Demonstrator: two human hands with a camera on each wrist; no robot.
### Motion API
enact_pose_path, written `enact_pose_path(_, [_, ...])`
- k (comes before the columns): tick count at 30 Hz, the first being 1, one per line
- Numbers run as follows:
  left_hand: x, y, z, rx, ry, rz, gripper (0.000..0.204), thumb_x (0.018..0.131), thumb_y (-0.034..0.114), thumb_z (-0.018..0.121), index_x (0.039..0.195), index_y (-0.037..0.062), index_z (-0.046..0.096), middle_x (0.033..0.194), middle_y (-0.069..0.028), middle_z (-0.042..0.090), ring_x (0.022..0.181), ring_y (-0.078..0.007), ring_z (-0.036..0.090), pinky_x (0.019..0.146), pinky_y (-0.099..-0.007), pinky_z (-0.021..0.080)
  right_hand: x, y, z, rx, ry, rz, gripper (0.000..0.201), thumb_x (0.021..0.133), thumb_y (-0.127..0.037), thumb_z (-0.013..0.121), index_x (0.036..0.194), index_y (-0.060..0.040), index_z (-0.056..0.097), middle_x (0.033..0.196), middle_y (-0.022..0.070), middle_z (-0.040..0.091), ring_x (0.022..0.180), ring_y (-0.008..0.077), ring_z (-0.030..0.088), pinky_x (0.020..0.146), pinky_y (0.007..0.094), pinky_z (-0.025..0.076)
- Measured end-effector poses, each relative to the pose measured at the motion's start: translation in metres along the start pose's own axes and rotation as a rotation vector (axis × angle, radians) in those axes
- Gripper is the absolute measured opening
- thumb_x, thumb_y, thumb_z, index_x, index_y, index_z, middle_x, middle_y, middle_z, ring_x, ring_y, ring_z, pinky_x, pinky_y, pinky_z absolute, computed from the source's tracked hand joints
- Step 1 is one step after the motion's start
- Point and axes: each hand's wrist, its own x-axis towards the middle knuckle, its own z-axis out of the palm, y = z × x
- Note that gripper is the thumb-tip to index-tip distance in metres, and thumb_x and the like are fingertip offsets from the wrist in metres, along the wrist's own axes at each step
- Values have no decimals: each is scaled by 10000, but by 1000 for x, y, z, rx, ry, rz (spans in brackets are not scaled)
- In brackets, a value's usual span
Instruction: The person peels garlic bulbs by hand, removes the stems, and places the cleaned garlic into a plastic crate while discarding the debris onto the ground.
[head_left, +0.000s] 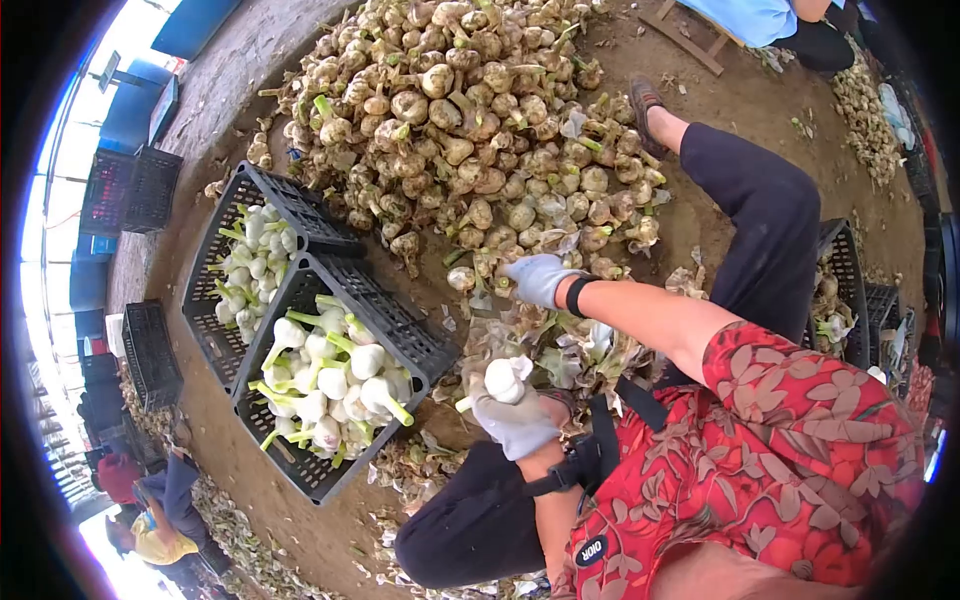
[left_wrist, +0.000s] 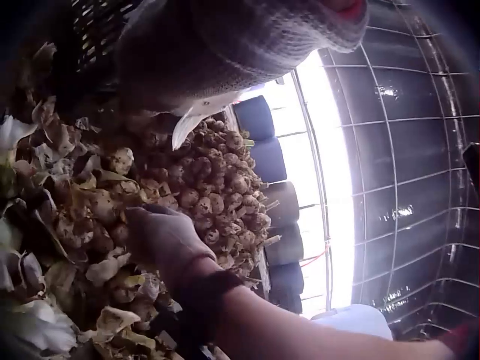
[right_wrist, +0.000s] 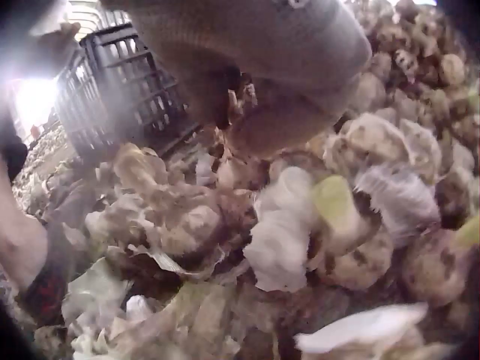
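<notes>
My left hand (head_left: pixel 515 422), in a pale glove, grips cleaned white garlic bulbs (head_left: pixel 505 380) above the litter of skins. Its glove (left_wrist: pixel 240 45) fills the top of the left wrist view, with a white skin piece (left_wrist: pixel 196 116) hanging below. At the near edge of the heap of unpeeled garlic (head_left: pixel 440 110), my gloved right hand (head_left: pixel 540 280) has its fingers curled round a dirty bulb. The right wrist view shows that glove (right_wrist: pixel 262 67) close up over loose skins (right_wrist: pixel 281 232); the bulb is mostly hidden by the fingers.
Two black crates (head_left: pixel 425 345) of cleaned garlic stand left of my hands. More crates (head_left: pixel 150 355) are farther left, and another (head_left: pixel 845 290) stands at the right. My legs flank the skins. Other people sit at the top right and lower left.
</notes>
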Motion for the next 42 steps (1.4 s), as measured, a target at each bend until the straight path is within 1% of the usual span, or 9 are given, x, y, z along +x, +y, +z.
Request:
enact_pose_path(8, [-15,-6,47,282,-47,-27,445,894,32,534,1328,68,441,1095,-112,599,893,-204,623,685,-306,550,-7,27,-2,800,173,68,329,807,-230,629,1105,-97,673,975,150,687,923,331,641,798,392,497])
enact_pose_path(11, [-27,-9,64,432,-256,9,619,870,-4,581,1438,68,346,1207,-109,565,909,-174,618,675,-271,549,-37,40,-21,641,174,-67,221,849,-176,642,986,-5,673,826,90,668,662,199,629,568,310,480])
enact_pose_path(12, [-26,-17,62,428,-358,61,613,866,-5,592,1429,61,359,1199,-109,566,909,-172,616,684,-270,547,-76,10,-62,1220,64,100,214,860,-183,636,973,-4,672,801,69,655,605,165,610,525,297,468])
enact_pose_path(14, [-39,-14,72,433,-392,42,613,858,-19,600,1421,53,370,1192,-110,562,904,-163,609,704,-266,540,-102,-3,-82,1342,-1,59,258,855,-209,650,1018,-10,657,796,58,641,577,118,590,530,284,488])
enact_pose_path(22, [-55,-24,63,723,-390,635,602,768,-54,695,1317,-18,450,1086,-88,587,873,-139,584,769,-261,508,-149,-29,-89,1035,203,-109,495,841,-339,698,1099,72,603,988,123,672,899,150,586,765,305,473])
enact_pose_path(29, [-88,-6,73,355,-443,352,556,784,-43,709,1288,-18,477,1090,-101,591,911,-153,601,797,-272,524,-174,-21,-105,1414,6,-365,340,853,-180,643,1112,40,631,999,74,679,874,117,576,761,285,482])
enact_pose_path(32, [-91,-3,78,381,-488,397,558,788,-24,721,1288,-25,475,1112,-104,580,916,-153,605,807,-279,534,-182,-19,-113,1172,122,-312,328,839,-127,620,1121,40,628,983,80,681,863,123,585,749,284,485])
enact_pose_path(36, [-80,-3,76,930,-384,1229,606,682,-7,800,1229,-20,539,1129,-122,606,987,-267,612,882,-355,499,-188,-25,-121,969,195,-332,331,803,-130,612,1076,56,628,937,101,678,845,157,599,750,319,486])
enact_pose_path(42, [-80,-2,69,1012,-375,1145,607,620,15,837,1169,-25,579,1107,-148,619,1008,-306,604,888,-374,479,-181,-34,-117,494,359,-111,287,776,-188,626,921,59,605,924,267,617,853,367,615,760,408,472])
